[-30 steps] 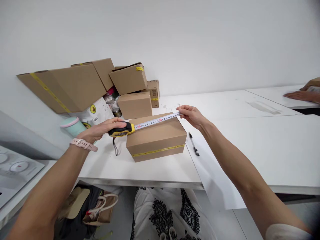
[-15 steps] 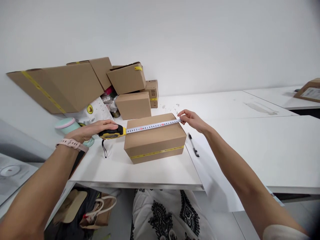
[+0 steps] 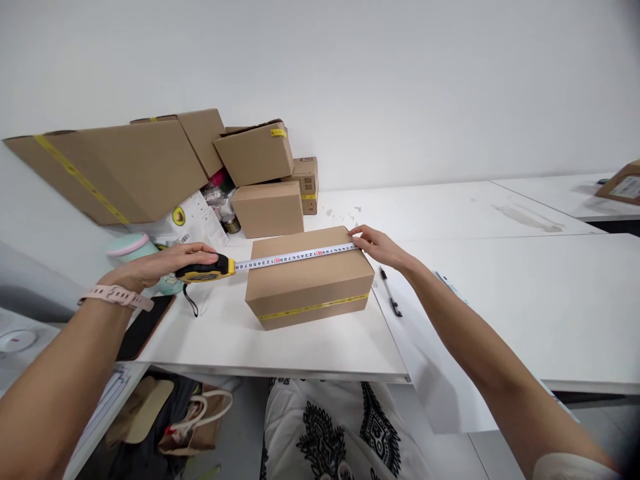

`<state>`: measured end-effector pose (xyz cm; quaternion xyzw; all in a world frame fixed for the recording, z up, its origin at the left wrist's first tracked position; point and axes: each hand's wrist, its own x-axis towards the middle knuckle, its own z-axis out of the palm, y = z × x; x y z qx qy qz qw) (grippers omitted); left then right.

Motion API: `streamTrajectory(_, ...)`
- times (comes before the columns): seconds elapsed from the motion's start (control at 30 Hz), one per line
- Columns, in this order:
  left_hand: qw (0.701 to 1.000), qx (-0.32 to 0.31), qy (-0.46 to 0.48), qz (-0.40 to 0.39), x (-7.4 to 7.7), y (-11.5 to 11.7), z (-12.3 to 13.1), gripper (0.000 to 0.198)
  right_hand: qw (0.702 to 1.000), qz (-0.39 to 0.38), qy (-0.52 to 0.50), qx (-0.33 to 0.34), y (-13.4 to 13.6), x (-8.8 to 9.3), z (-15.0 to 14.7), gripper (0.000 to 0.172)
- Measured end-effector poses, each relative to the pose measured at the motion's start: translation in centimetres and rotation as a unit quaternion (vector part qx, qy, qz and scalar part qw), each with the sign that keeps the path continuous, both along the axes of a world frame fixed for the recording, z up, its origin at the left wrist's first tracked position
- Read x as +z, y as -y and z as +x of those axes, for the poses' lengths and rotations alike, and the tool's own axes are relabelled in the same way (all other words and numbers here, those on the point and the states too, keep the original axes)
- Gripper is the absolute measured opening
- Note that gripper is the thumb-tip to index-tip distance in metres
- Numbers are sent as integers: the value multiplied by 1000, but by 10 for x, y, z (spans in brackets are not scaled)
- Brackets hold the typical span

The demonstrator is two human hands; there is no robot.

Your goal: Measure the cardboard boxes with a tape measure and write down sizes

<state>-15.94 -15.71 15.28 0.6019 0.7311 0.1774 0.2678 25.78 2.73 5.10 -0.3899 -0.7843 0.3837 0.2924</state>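
A closed cardboard box with a yellow tape band sits on the white table. My left hand grips a yellow and black tape measure to the left of the box. Its white blade stretches across the box's top. My right hand pinches the blade's end at the box's far right corner.
Several cardboard boxes and a large flattened carton are piled against the wall at the back left. A black pen lies right of the box. A mint cup and a dark phone lie near my left wrist. Another box sits far right.
My left hand has drawn the tape measure case further left, so more blade is out. The blade now lies flat along the box top. A person's hand at far right has gone.
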Motion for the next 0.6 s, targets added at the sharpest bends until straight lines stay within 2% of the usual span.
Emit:
streamTrajectory(0.07, 1000, 8, 9, -5, 0, 4, 0, 41, 999, 40, 1, 2, -1, -1, -3, 39)
streamTrajectory(0.17, 999, 43, 25, 2, 1, 8, 4, 38, 995, 81, -52, 40, -2, -4, -8, 34)
streamTrajectory(0.3, 997, 65, 31, 0, 2, 8, 5, 33, 992, 25, -90, 79, 0, -7, -15, 28)
streamTrajectory(0.4, 998, 48, 31, -21, 1, 6, 0, 34, 993, -9, -100, 70, 4, -7, -16, 29)
streamTrajectory(0.6, 993, 52, 73, -72, -3, 2, -9, 42, 991, -35, -115, 59, 11, -6, -18, 29)
